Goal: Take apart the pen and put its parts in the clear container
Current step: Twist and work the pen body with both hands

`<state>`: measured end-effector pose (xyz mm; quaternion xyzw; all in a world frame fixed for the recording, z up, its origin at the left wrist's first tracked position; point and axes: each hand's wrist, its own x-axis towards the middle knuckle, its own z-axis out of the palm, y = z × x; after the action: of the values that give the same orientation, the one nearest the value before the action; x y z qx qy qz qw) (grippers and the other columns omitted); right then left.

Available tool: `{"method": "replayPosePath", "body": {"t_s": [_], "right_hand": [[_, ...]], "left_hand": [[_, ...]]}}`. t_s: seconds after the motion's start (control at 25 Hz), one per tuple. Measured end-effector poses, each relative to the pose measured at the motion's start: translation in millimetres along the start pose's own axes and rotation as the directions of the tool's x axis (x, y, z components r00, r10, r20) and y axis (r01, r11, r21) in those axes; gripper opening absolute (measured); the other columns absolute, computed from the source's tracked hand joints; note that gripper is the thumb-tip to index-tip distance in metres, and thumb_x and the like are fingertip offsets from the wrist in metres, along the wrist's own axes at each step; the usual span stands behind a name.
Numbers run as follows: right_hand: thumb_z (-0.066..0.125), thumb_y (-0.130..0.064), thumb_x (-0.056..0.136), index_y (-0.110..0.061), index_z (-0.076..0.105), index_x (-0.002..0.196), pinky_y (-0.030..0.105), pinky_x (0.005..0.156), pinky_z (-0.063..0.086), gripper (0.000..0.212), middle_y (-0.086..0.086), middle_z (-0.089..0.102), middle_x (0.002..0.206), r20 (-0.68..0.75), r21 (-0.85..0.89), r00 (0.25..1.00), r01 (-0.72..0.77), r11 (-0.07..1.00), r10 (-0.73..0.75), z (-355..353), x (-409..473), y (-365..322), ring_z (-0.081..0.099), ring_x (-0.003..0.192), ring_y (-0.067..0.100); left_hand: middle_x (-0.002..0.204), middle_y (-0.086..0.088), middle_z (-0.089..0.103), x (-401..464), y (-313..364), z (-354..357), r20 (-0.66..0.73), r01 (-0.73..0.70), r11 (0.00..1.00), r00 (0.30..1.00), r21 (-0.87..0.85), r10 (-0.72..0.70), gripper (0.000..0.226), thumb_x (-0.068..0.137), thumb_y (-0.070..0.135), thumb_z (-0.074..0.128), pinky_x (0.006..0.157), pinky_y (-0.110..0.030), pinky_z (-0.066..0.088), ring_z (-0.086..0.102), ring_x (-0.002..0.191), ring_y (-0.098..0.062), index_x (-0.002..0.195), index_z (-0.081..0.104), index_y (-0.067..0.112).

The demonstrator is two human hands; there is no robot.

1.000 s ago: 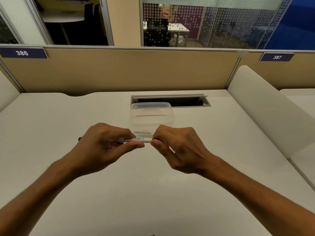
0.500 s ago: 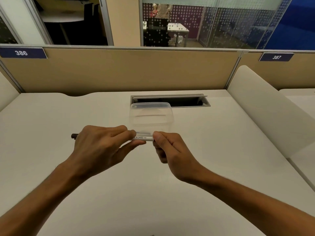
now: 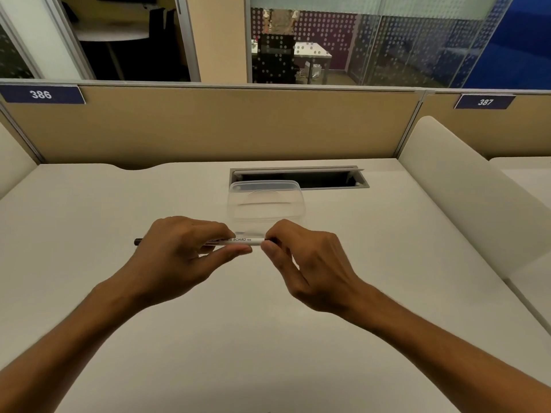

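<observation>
A white whiteboard pen (image 3: 242,240) lies level between both hands, just above the desk. My left hand (image 3: 182,251) wraps around its left part, and a dark tip sticks out past the knuckles at the far left. My right hand (image 3: 301,260) pinches the pen's right end with thumb and fingers; that end is hidden under them. The clear container (image 3: 266,204) stands open on the desk directly behind the pen and looks empty.
The white desk (image 3: 89,222) has an open cable slot (image 3: 301,176) behind the container. A beige partition (image 3: 208,126) closes the back. A white side panel (image 3: 465,198) rises on the right.
My right hand let go and drew slightly back half a second ago, and has returned to pinch the pen's right end. My left hand kept holding the pen in nearly the same place.
</observation>
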<state>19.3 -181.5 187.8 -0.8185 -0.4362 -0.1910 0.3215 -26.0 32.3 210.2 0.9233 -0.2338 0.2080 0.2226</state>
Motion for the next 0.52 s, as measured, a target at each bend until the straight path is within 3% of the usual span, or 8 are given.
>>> {"method": "replayPosePath", "body": {"t_s": [0.08, 0.16, 0.28, 0.36, 0.44, 0.52], "right_hand": [[0.038, -0.027, 0.100, -0.007, 0.058, 0.081, 0.029, 0.040, 0.032, 0.034, 0.002, 0.056, 0.068, -0.003, -0.085, 0.991, 0.134, 0.987, -0.135, -2.6, 0.9, 3.2, 0.032, 0.050, 0.012], [0.034, -0.025, 0.100, -0.005, 0.058, 0.079, 0.025, 0.040, 0.031, 0.038, 0.005, 0.056, 0.066, 0.016, -0.104, 0.977, 0.214, 0.971, -0.213, -4.2, 2.8, 5.2, 0.031, 0.050, 0.011], [0.036, -0.023, 0.099, -0.006, 0.053, 0.076, 0.021, 0.044, 0.027, 0.034, 0.003, 0.050, 0.061, 0.013, -0.009, 0.979, 0.203, 0.979, -0.203, -3.1, 2.6, 3.6, 0.031, 0.048, 0.011], [0.039, -0.021, 0.099, -0.013, 0.046, 0.073, 0.020, 0.046, 0.026, 0.028, -0.002, 0.042, 0.059, 0.019, 0.140, 0.995, 0.096, 0.986, -0.100, -1.0, 0.0, 0.2, 0.030, 0.048, 0.009], [0.037, -0.020, 0.100, -0.017, 0.041, 0.071, 0.020, 0.046, 0.026, 0.029, -0.005, 0.039, 0.057, 0.079, 0.338, 0.994, -0.100, 0.936, 0.078, 2.5, -2.5, -4.2, 0.031, 0.047, 0.010], [0.036, -0.021, 0.100, -0.019, 0.042, 0.067, 0.020, 0.046, 0.028, 0.033, -0.010, 0.038, 0.055, 0.226, 0.571, 0.940, -0.339, 0.748, 0.254, 5.6, -4.2, -7.9, 0.032, 0.048, 0.007]], "left_hand": [[0.053, 0.021, 0.054, -1.4, -0.4, -0.2, 0.030, 0.025, 0.994, 0.999, -0.104, -0.022, 0.038, 0.084, 0.054, 0.054, 0.041, -0.021, 0.034, 0.044, 0.043, -0.004, 0.079, 0.074, 0.022], [0.052, 0.014, 0.058, -2.3, -0.7, -0.5, 0.062, 0.049, 0.983, 0.997, -0.179, -0.039, 0.037, 0.084, 0.054, 0.056, 0.039, -0.028, 0.035, 0.046, 0.043, -0.010, 0.082, 0.075, 0.023], [0.056, 0.021, 0.055, -2.3, 1.8, -0.9, 0.032, 0.014, 0.985, 0.999, -0.172, -0.009, 0.036, 0.084, 0.052, 0.057, 0.041, -0.019, 0.033, 0.044, 0.043, -0.005, 0.082, 0.076, 0.021], [0.058, 0.024, 0.052, -1.6, 4.2, -1.7, 0.001, -0.013, 0.994, 1.000, -0.108, 0.014, 0.038, 0.084, 0.051, 0.056, 0.044, -0.016, 0.034, 0.041, 0.045, 0.002, 0.081, 0.076, 0.018], [0.058, 0.013, 0.061, -1.9, 4.0, -1.2, -0.022, -0.050, 0.999, 0.998, -0.006, 0.050, 0.040, 0.085, 0.049, 0.055, 0.041, -0.023, 0.042, 0.048, 0.044, -0.006, 0.081, 0.076, 0.015], [0.058, 0.003, 0.066, -2.9, 3.3, -0.2, -0.026, -0.086, 0.989, 0.996, 0.120, 0.089, 0.040, 0.086, 0.047, 0.055, 0.037, -0.029, 0.044, 0.052, 0.039, -0.019, 0.080, 0.076, 0.013]]}}
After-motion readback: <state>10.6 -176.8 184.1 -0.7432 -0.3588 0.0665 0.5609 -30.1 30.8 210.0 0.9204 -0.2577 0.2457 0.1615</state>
